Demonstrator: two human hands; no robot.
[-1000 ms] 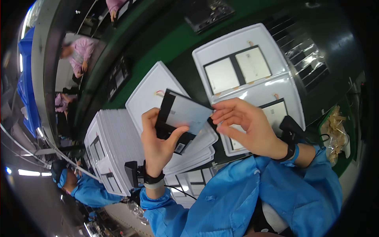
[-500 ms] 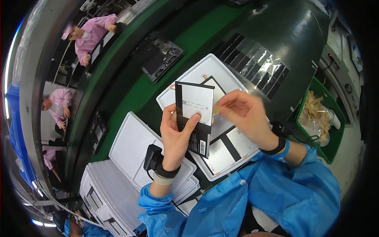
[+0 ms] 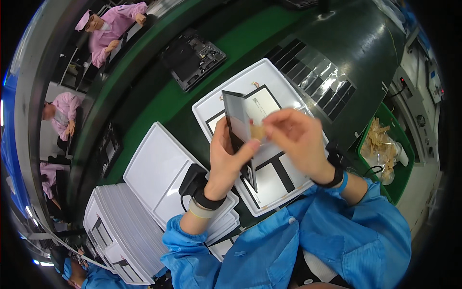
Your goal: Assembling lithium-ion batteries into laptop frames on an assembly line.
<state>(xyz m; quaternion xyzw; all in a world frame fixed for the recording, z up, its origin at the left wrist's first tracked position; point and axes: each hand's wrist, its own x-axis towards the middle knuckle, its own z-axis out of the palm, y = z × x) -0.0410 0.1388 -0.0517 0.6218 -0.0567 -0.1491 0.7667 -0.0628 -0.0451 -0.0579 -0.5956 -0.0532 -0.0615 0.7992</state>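
Head view: left hand (image 3: 228, 159) grips the dark panel (image 3: 238, 126) upright — keep it steady while right hand (image 3: 296, 139) pinches the small tan tab (image 3: 257, 132) at its face.

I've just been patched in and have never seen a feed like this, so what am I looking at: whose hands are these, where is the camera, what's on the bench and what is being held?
There is no machine here: these are a person's own two bare hands, in blue sleeves, seen from a wide fisheye camera worn on their head and looking down. That lens is why straight edges bend. The left hand grips a thin dark flat panel, held up on edge. The right hand pinches a small tan piece at the panel's face. Below them a white tray holds more flat panels. To the left lie another white tray and a stack of white trays. A green bin with tan scraps stands to the right. People in pink work farther off.
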